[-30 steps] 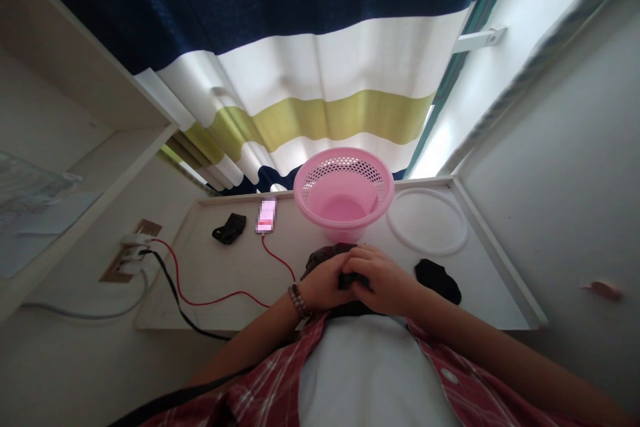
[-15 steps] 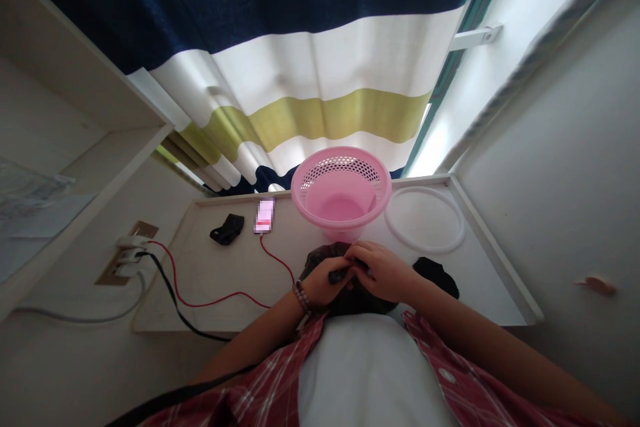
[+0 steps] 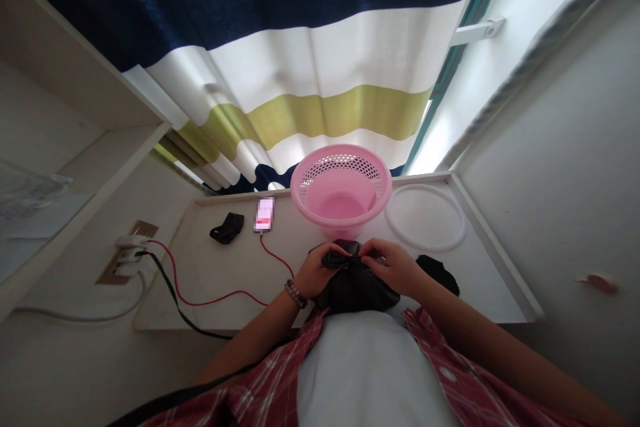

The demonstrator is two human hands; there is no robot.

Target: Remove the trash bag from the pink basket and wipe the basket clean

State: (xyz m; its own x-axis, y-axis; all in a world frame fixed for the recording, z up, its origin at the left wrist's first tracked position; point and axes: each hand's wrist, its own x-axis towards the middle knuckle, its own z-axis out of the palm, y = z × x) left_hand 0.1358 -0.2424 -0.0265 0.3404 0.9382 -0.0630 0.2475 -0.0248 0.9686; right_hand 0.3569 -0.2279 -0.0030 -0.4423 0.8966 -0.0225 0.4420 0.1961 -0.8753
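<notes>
A full-looking black plastic bag [image 3: 357,290] rests between my body and the pink basket [image 3: 343,217]. My left hand [image 3: 316,270], with a beaded bracelet at the wrist, grips the bag's gathered top from the left. From the right, the fingertips of my right hand [image 3: 393,267] pinch the same gathered plastic. What lies inside the bag is hidden. Just behind the bag stands the basket, upright, its perforated wall and bare bottom showing.
A white ring [image 3: 425,217] lies right of the basket, with a black item [image 3: 437,273] nearer me. On the left are a crumpled black piece [image 3: 227,228] and a phone [image 3: 264,215] on a red cable [image 3: 220,299]. A raised rim [image 3: 493,240] edges the desk.
My hands have moved a little apart, and more of the bag's gathered top shows between them. The basket and the other things on the desk have stayed put.
</notes>
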